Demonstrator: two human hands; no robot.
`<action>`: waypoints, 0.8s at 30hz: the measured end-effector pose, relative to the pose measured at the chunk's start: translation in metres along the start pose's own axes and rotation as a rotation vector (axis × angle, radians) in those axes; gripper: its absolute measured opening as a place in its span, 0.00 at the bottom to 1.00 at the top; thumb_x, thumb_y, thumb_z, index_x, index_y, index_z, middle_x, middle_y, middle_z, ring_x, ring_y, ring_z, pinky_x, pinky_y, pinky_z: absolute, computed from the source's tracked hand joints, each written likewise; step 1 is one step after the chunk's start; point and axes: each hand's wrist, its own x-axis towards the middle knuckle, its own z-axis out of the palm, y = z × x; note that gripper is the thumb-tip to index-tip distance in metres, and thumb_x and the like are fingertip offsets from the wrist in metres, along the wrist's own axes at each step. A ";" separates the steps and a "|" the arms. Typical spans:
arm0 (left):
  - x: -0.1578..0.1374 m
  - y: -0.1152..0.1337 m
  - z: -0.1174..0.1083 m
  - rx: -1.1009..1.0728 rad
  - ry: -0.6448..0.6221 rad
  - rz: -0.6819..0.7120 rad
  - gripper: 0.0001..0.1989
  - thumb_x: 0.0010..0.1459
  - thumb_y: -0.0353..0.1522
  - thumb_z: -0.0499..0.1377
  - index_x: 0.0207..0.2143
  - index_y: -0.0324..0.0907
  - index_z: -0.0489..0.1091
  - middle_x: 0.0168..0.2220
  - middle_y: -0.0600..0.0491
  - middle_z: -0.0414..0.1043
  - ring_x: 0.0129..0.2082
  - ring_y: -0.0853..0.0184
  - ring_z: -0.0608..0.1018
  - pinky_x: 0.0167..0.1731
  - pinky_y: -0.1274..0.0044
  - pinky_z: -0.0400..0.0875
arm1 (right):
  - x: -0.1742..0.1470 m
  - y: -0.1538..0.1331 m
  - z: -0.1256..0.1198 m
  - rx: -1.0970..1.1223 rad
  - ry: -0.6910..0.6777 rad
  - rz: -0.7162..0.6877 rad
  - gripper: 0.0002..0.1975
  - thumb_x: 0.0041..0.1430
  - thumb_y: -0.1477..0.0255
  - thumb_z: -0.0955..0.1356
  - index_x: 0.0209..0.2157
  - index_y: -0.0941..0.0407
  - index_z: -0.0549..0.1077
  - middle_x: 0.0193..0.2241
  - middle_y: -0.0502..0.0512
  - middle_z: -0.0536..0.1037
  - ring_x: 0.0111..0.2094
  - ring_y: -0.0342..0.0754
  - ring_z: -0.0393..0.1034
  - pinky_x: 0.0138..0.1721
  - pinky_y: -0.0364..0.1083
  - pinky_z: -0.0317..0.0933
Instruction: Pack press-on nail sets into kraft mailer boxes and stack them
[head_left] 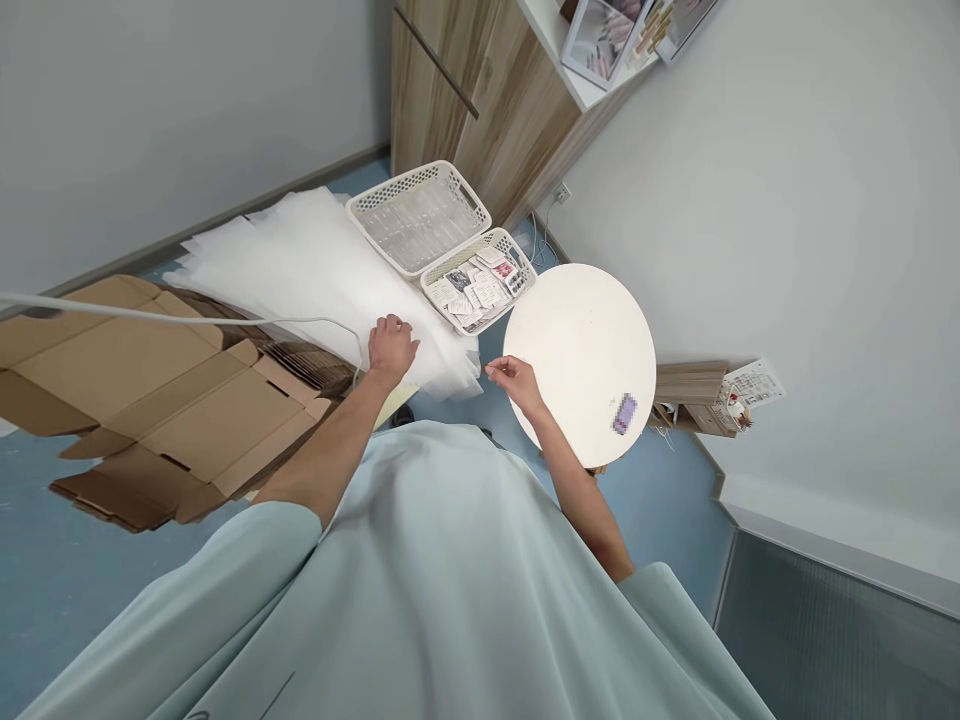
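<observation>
My left hand (392, 346) is over the near end of a stack of thin white packing sheets (322, 260), palm down with its fingers loosely bent and apart. I cannot tell whether it touches the sheets. My right hand (516, 381) is held above the left edge of a round white table (581, 330). Its fingers are loosely curved near the thumb, and nothing shows in them. Beyond my hands are two white plastic baskets: the larger basket (351, 208) holds clear flat packs, the smaller basket (429, 292) holds small printed cards or packets.
Flattened cardboard boxes (195, 415) lie at the left, crossed by a white cable (165, 316). A wooden cabinet (495, 110) stands behind the baskets. On the round table is a blurred purple item (624, 413). A small wooden shelf (694, 385) stands by the right wall.
</observation>
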 end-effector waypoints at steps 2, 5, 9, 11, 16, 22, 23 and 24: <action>-0.003 0.000 0.001 -0.016 0.030 0.003 0.17 0.63 0.36 0.64 0.52 0.39 0.74 0.62 0.30 0.71 0.68 0.37 0.68 0.67 0.52 0.61 | -0.002 0.001 0.000 -0.001 -0.001 0.003 0.15 0.54 0.56 0.75 0.36 0.52 0.80 0.34 0.51 0.84 0.37 0.50 0.78 0.40 0.47 0.70; -0.004 -0.002 0.002 -0.005 0.016 -0.010 0.17 0.64 0.35 0.60 0.53 0.39 0.75 0.57 0.29 0.75 0.64 0.37 0.71 0.65 0.50 0.62 | -0.005 0.003 -0.001 0.002 0.004 -0.006 0.14 0.55 0.57 0.75 0.36 0.52 0.81 0.35 0.52 0.84 0.37 0.50 0.78 0.40 0.48 0.70; -0.004 -0.002 -0.001 0.037 -0.021 -0.007 0.15 0.66 0.30 0.52 0.46 0.41 0.78 0.48 0.32 0.78 0.60 0.39 0.74 0.63 0.49 0.63 | -0.008 0.007 -0.002 -0.007 0.007 -0.003 0.14 0.55 0.56 0.75 0.36 0.52 0.80 0.35 0.53 0.84 0.37 0.50 0.78 0.39 0.48 0.70; -0.007 0.000 -0.004 0.017 0.025 -0.003 0.16 0.67 0.31 0.52 0.44 0.42 0.80 0.46 0.33 0.78 0.60 0.39 0.74 0.63 0.49 0.63 | -0.008 0.009 -0.003 -0.010 0.006 0.006 0.15 0.54 0.56 0.75 0.36 0.51 0.80 0.34 0.52 0.84 0.36 0.50 0.78 0.39 0.48 0.70; -0.022 0.016 -0.014 -0.080 0.148 0.003 0.15 0.67 0.33 0.53 0.45 0.42 0.80 0.49 0.35 0.78 0.60 0.40 0.73 0.64 0.51 0.64 | -0.002 0.011 -0.001 -0.010 -0.007 -0.011 0.15 0.54 0.55 0.74 0.36 0.51 0.80 0.32 0.51 0.83 0.36 0.50 0.77 0.40 0.48 0.70; -0.043 0.045 -0.029 -0.130 0.240 0.055 0.13 0.69 0.33 0.55 0.47 0.43 0.80 0.52 0.39 0.78 0.58 0.45 0.76 0.63 0.57 0.68 | 0.010 -0.008 0.009 -0.109 -0.004 -0.112 0.17 0.58 0.52 0.76 0.39 0.51 0.80 0.43 0.54 0.86 0.45 0.52 0.79 0.51 0.51 0.72; -0.049 0.052 -0.031 -0.128 0.233 0.069 0.13 0.69 0.33 0.56 0.47 0.43 0.80 0.51 0.39 0.78 0.57 0.46 0.77 0.61 0.58 0.69 | 0.013 -0.013 0.012 -0.127 -0.001 -0.126 0.19 0.57 0.51 0.77 0.41 0.51 0.81 0.47 0.55 0.85 0.49 0.53 0.79 0.53 0.51 0.72; -0.054 0.060 -0.033 -0.131 0.211 0.093 0.12 0.70 0.33 0.56 0.46 0.44 0.79 0.51 0.41 0.79 0.55 0.48 0.78 0.59 0.60 0.71 | 0.016 -0.018 0.016 -0.143 -0.005 -0.143 0.22 0.56 0.51 0.78 0.44 0.51 0.81 0.51 0.56 0.85 0.52 0.54 0.79 0.55 0.52 0.72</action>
